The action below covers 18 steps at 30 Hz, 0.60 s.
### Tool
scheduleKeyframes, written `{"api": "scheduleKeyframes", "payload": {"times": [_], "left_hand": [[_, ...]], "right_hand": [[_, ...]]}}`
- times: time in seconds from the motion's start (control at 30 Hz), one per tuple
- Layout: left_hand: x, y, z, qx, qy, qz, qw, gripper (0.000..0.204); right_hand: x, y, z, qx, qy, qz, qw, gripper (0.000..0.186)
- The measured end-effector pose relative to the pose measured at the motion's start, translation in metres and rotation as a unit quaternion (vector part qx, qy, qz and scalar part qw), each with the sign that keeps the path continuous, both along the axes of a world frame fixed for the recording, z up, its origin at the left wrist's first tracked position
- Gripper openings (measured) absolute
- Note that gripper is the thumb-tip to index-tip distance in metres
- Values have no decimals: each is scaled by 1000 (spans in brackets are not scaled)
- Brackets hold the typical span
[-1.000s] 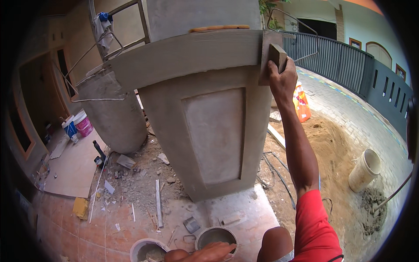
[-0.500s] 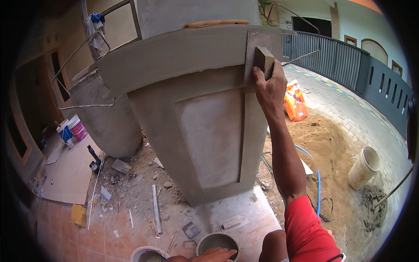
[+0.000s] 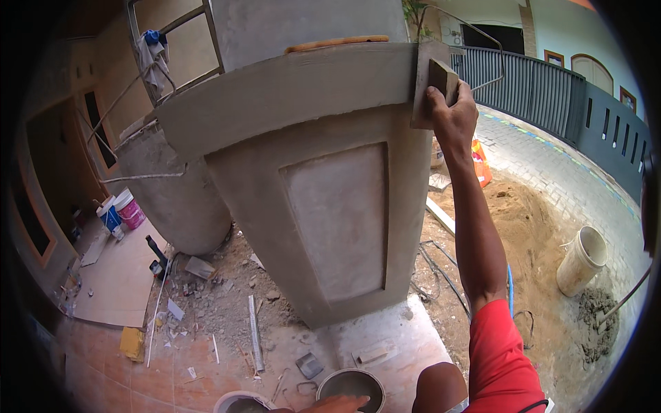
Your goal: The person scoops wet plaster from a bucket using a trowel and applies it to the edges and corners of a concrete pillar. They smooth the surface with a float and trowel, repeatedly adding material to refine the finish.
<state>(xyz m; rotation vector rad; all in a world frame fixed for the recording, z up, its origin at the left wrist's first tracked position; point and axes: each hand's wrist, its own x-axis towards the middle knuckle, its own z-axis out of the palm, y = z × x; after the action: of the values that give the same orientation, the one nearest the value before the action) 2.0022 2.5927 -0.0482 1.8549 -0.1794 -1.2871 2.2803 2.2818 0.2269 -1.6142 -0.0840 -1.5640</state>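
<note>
My right hand (image 3: 456,125) grips the block handle of a flat plastering float (image 3: 423,93). The float's plate stands upright against the right end of the grey plastered ledge, at the top of a tapering pillar (image 3: 241,179). A recessed, paler panel (image 3: 341,220) fills the pillar's front. Low in the picture, my left hand (image 3: 337,404) is held over a round bucket (image 3: 377,389) with its fingers stretched out; the lower edge cuts off part of it. Beside that bucket is a second, pale one (image 3: 224,401). Another float (image 3: 374,354) lies on the pale slab at the pillar's foot.
On the ledge rests a wooden strip (image 3: 337,44). Bent metal rods (image 3: 141,177) jut out at the left, near a rounded cement planter (image 3: 175,206). Rubble (image 3: 227,282) covers the ground there. Right of the pillar are sand (image 3: 530,255), a dirty white bucket (image 3: 582,261) and dark cables (image 3: 441,268).
My right hand has slid the float to the right along the ledge, onto its right end. The view has shifted slightly. My left hand stays over the bucket.
</note>
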Motion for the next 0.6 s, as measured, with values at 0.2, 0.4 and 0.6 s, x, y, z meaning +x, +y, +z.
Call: {"api": "scheduleKeyframes", "payload": {"times": [0.2, 0.4, 0.6], "left_hand": [[3, 12, -54, -20, -307, -188, 933, 46], [2, 1, -16, 27, -283, -221, 933, 47], [-2, 14, -14, -22, -235, -157, 959, 45]], "right_hand": [[-14, 93, -10, -71, 17, -5, 997, 44], [-37, 141, -85, -275, 1, 90, 957, 46], [-15, 25, -21, 1, -47, 20, 999, 40]]}}
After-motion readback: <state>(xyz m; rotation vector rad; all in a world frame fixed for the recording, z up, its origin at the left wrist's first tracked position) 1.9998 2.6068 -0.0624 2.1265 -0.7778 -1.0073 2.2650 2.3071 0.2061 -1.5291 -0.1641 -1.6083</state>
